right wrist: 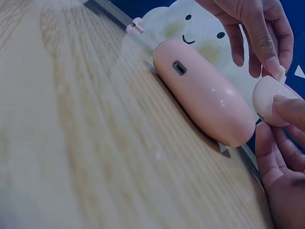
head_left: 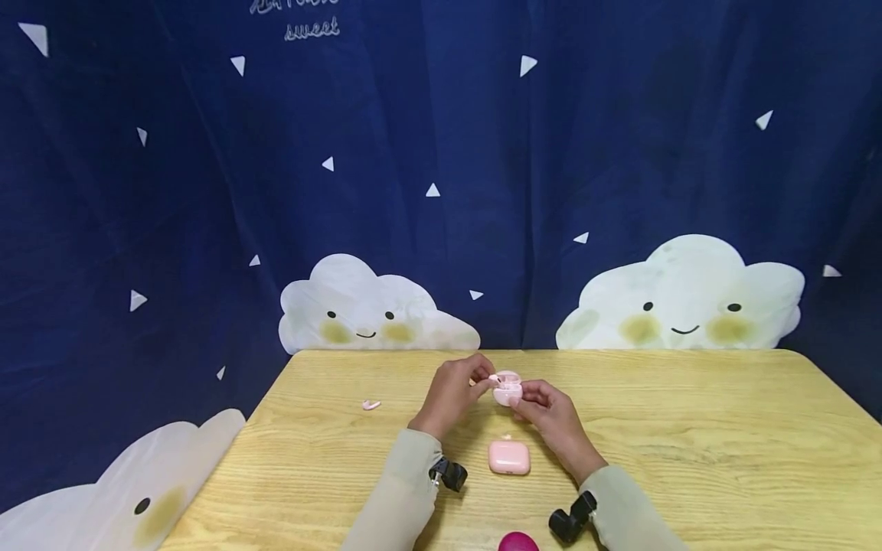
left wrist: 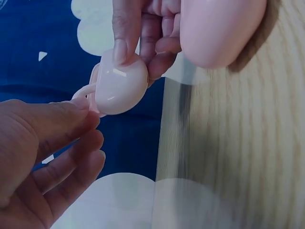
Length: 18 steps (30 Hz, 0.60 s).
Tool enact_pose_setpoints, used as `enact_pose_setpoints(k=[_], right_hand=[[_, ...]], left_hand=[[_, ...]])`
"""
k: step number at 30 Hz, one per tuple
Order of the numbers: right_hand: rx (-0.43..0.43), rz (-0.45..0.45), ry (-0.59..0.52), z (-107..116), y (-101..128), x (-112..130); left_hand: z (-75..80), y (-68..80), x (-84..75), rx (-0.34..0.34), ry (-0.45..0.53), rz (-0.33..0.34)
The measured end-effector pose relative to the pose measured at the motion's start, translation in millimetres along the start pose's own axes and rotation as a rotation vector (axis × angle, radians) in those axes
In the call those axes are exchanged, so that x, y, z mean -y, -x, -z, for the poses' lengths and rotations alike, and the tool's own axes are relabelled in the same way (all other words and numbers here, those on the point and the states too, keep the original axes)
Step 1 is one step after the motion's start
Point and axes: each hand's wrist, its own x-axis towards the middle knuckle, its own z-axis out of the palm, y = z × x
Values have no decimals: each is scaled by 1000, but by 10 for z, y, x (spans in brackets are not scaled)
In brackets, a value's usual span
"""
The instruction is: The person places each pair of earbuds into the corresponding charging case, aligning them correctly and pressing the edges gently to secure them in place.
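Observation:
My right hand [head_left: 554, 421] holds a small, rounded, pale pink earbud case [head_left: 507, 396] above the table, its lid up. Fingers and thumb grip it from the right; in the left wrist view the thumb presses the glossy shell [left wrist: 125, 90]. From the other side my left hand [head_left: 448, 394] pinches a pale pink earbud [head_left: 494, 378] between thumb and forefinger, right at the case's opening. The earbud's stem [left wrist: 85, 90] shows at the left wrist; how far it sits inside is hidden. The left hand's other fingers are loosely bent.
A larger, closed pink earbud case [head_left: 509, 458] lies on the wooden table [head_left: 689, 459], with a small pale piece [head_left: 506, 437] just behind it. Another earbud [head_left: 371, 405] lies to the left. A magenta round object [head_left: 518, 542] shows at the bottom edge. A blue curtain [head_left: 441, 115] hangs behind.

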Motion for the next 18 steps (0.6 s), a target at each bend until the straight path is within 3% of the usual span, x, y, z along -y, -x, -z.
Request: enact_pose_setpoints(k=[8, 18], right_hand=[[2, -18, 3, 27, 38, -42], [19, 11, -4, 15, -21, -38]], left_hand=[[-65, 33, -30, 42, -30, 6], [-5, 21, -32, 20, -55, -21]])
